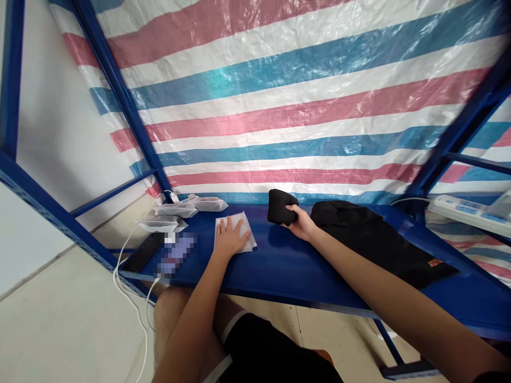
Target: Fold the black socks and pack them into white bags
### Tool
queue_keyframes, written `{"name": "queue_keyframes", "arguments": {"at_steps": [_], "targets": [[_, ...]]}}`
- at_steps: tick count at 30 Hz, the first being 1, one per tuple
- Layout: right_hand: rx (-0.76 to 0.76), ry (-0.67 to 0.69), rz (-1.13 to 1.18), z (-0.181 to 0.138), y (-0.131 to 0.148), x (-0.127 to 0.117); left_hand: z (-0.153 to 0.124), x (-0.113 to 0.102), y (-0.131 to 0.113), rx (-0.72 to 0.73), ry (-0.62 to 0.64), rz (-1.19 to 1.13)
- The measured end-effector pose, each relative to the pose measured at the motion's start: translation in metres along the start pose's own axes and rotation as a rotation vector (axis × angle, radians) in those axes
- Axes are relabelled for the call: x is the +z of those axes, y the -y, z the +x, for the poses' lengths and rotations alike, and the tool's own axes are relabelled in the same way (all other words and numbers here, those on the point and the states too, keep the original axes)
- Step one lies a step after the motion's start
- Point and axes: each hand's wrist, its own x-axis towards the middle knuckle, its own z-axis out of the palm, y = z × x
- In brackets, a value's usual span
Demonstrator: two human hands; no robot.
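Note:
My left hand [230,238] lies flat with its fingers spread on a white translucent pouch [247,223] on the blue shelf [287,279]. To the right, my right hand [300,222] grips a black folded cloth bundle [278,206], raised slightly over the shelf near the striped sheet. The thumb and the edge of the hand show; its other fingers are partly hidden behind the bundle. Beyond my right forearm a black piece of fabric [371,234] is spread on the shelf, bunched at its far left end, with small orange lettering near its right corner.
Several filled translucent pouches [209,204] lie at the far left, near a black flat object [144,252] and a blurred-out phone-like item [175,255]. White cables [116,274] hang off the left edge. A white power strip [471,213] sits at right. Striped sheeting [279,127] backs the shelf.

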Motion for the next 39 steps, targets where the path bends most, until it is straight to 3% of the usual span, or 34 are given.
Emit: {"name": "queue_keyframes", "arguments": {"at_steps": [3,6,9,12,17,22,24,27,30,32,36,39], "targets": [[-0.027,0.022,-0.082,-0.002,-0.004,0.005,-0.002,-0.003,-0.002,-0.002,-0.015,-0.010],[-0.095,-0.003,-0.205,-0.005,-0.007,0.015,-0.006,-0.010,-0.014,0.043,-0.164,-0.098],[-0.146,0.035,-0.326,-0.011,-0.009,0.027,-0.008,-0.021,-0.039,0.199,-0.289,-0.402],[-0.174,0.223,-0.422,-0.019,-0.010,0.036,-0.008,-0.028,-0.067,0.319,-0.246,-0.841],[-0.299,0.277,-0.735,-0.021,-0.010,0.034,-0.001,-0.023,-0.083,0.035,-0.284,-1.287],[-0.536,0.207,-1.042,-0.017,-0.013,0.027,-0.002,-0.013,-0.076,0.026,-0.225,-1.523],[-0.563,0.188,-1.132,-0.020,-0.015,0.028,-0.002,-0.010,-0.075,0.009,-0.247,-1.551],[-0.519,0.107,-1.139,-0.024,-0.015,0.036,-0.003,-0.010,-0.074,-0.011,-0.254,-1.578],[-0.404,-0.012,-0.854,-0.025,-0.003,0.043,-0.005,-0.013,-0.073,0.012,-0.275,-1.631],[-0.252,-0.058,-0.633,-0.022,0.011,0.042,-0.005,-0.018,-0.072,0.034,-0.298,-1.665],[0.133,0.014,-0.460,-0.023,0.041,0.024,-0.006,-0.032,-0.068,-0.002,-0.306,-1.748],[0.224,0.080,-0.489,-0.042,0.056,0.002,-0.003,-0.043,-0.065,-0.006,-0.306,-1.794]]}}
